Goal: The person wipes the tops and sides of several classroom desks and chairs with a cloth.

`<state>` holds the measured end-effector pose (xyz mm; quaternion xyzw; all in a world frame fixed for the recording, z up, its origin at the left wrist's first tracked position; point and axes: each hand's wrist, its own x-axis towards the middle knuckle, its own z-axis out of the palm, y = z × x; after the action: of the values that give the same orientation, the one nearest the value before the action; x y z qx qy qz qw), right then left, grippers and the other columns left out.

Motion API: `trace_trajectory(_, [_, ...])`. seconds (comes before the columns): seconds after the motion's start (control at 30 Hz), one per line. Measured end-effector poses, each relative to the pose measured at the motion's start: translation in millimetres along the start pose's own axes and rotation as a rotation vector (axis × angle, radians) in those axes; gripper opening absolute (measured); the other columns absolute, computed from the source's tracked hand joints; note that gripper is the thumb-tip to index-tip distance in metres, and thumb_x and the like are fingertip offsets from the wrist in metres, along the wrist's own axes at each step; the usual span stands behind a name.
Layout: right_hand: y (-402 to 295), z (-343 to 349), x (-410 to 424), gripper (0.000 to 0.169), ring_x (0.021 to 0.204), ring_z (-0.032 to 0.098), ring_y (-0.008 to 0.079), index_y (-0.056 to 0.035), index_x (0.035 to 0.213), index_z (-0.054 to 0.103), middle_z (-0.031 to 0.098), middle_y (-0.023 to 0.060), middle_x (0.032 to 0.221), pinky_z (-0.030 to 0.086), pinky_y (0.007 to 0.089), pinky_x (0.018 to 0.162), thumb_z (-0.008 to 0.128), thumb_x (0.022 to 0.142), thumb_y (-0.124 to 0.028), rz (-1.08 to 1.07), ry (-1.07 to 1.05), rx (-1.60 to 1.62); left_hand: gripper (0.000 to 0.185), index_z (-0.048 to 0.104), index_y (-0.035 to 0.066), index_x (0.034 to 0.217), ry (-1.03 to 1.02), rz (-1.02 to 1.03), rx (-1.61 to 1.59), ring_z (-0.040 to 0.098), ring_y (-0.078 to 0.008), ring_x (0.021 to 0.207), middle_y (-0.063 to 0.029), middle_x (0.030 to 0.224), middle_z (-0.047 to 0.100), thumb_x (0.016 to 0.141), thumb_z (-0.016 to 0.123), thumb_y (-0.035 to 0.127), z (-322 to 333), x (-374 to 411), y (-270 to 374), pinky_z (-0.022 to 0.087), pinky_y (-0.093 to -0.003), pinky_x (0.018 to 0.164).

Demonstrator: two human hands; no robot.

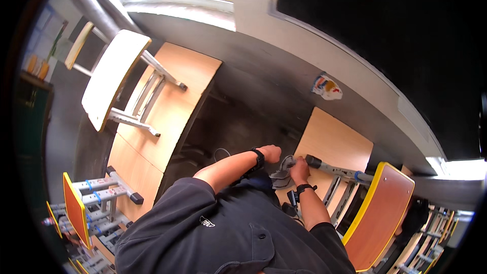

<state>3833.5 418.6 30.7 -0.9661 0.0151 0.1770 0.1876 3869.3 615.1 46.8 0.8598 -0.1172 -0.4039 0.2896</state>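
My right hand [300, 171] grips a grey cloth [282, 175] beside the black foot cap [313, 161] of an upturned chair's metal leg. That chair, with a yellow-edged brown seat [390, 217], rests on a light wooden desk [335, 135] to my right. My left hand [271, 153] is just left of the cloth, over the gap between the desks. Its fingers are curled, and their inner side is hidden, so I cannot tell if it holds anything. Black bands sit on both wrists; a small dark device [293, 198] hangs at the right one.
On the left, another desk row [190, 83] bears upturned chairs, one with a pale seat [114, 76]. More chairs [78, 213] stack at lower left. Ahead are a grey wall [258, 64], a colourful patch [327, 86] and a dark board [380, 34]. Someone in dark clothing [414, 217] is at far right.
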Motion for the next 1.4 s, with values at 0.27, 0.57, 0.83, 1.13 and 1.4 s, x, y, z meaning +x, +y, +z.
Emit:
trace_trajectory(0.27, [-37.6,13.3,9.8,0.025,0.102,0.058,0.0394,-0.0007,0.102,0.056,0.061,0.0215,0.104,0.050,0.0479,0.084,0.060,0.078,-0.009,-0.137,-0.071,-0.180,0.027,0.069,0.008,0.099,0.136,-0.080,-0.150,0.063,-0.0370,0.099,-0.0182,0.100,0.068,0.080,0.052,0.016,7.8,-50.9,-29.5,0.050,-0.0432,0.084])
trace_trajectory(0.57, [-52.2,42.3,-31.6,0.026,0.102,0.060,0.0415,0.0011,0.101,0.060,0.064,0.0254,0.103,0.049,0.0483,0.087,0.057,0.077,-0.009,-0.171,-0.168,-0.217,0.031,0.070,0.001,0.100,0.233,-0.190,-0.345,0.063,-0.0366,0.102,-0.0228,0.105,0.066,0.077,0.053,0.013,23.5,-133.2,-78.9,0.050,-0.0425,0.086])
trace_trajectory(0.83, [-59.8,55.0,-16.7,0.045,0.105,0.060,0.0407,0.0025,0.104,0.064,0.064,0.0266,0.107,0.049,0.0443,0.090,0.071,0.070,-0.027,-0.252,-0.402,-0.230,0.025,0.071,0.003,0.089,0.465,-0.324,-0.627,0.068,-0.0264,0.082,-0.0169,0.087,0.070,0.075,0.052,0.012,49.9,-174.2,-130.1,0.053,-0.0384,0.071])
trace_trajectory(1.13, [-91.4,110.4,37.9,0.037,0.080,0.065,0.0188,0.0043,0.095,0.070,0.070,0.0103,0.090,0.050,0.0328,0.072,0.074,0.079,-0.028,-0.180,-0.975,0.199,0.036,0.066,0.005,0.111,0.541,-0.403,-0.685,0.063,-0.0297,0.103,-0.0170,0.107,0.068,0.079,0.059,0.020,62.8,-255.7,-113.1,0.050,-0.0388,0.088])
trace_trajectory(1.4, [-274.4,17.4,-71.2,0.030,0.090,0.058,0.0113,0.0012,0.114,0.061,0.066,0.0023,0.096,0.046,0.0281,0.083,0.063,0.088,-0.012,-0.642,-1.323,0.377,0.068,0.050,0.001,0.129,0.747,0.005,-0.809,0.059,-0.0338,0.109,-0.0218,0.118,0.061,0.069,0.076,0.022,76.2,-286.5,-115.2,0.046,-0.0401,0.095])
